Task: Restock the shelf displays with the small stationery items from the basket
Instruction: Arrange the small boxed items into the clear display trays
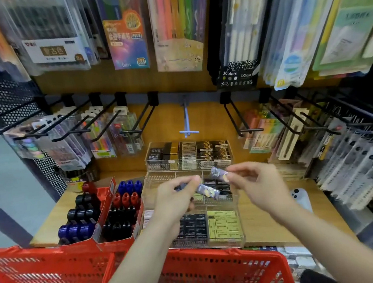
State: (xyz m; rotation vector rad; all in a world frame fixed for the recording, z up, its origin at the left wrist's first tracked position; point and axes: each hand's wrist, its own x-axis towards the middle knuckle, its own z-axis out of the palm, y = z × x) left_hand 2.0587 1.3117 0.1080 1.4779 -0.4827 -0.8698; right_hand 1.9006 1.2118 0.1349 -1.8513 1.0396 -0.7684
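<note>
Left hand pinches an eraser, right hand pinches another, both over the tray at 12 o'clock from the basket. Probably light, stiff, glossy wrap maybe slick; grip the long sides.

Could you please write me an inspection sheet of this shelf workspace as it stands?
Surface: wooden shelf, crowded with displays.
Job's things: red basket below, small packs loose inside; clear divided tray part filled; second tray behind, full.
Clutter: phone on the shelf; red cartons of ink bottles.
Grippers: left hand and right hand each pinch a small pack over the tray.
Cables: nothing seen.
Surroundings: pen packs on black hooks; some hooks bare.
</note>
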